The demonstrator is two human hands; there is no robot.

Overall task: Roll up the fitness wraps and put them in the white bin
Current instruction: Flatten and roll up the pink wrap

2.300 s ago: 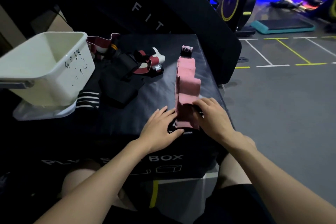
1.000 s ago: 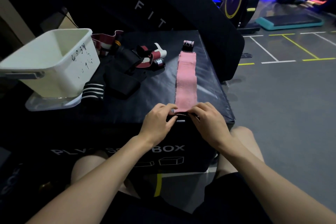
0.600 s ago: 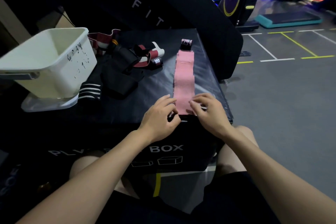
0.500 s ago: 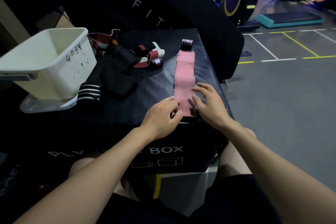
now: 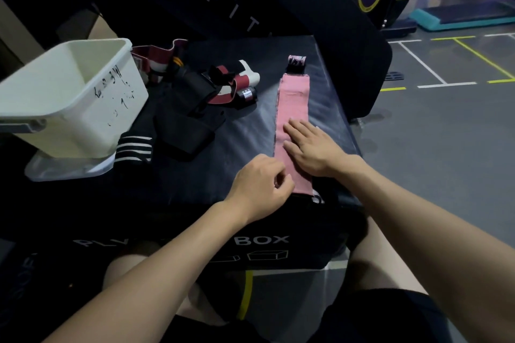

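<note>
A long pink fabric wrap (image 5: 292, 120) lies flat along the right side of the black padded box top (image 5: 245, 131), running from the near edge toward the far one. The right hand (image 5: 312, 147) rests on its near half; the left hand (image 5: 262, 186) sits at its near left corner. Far left stands the white plastic bin (image 5: 83, 108) — between bin and wrap lies a heap of dark and red wraps (image 5: 200, 97).

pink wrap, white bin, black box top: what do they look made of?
Pink wrap: woven fabric, matte, lies limp and flat. White bin: rigid plastic, smooth moulded rim, marker scribbles. Black box top: probably vinyl-covered padding, soft sheen.
</note>
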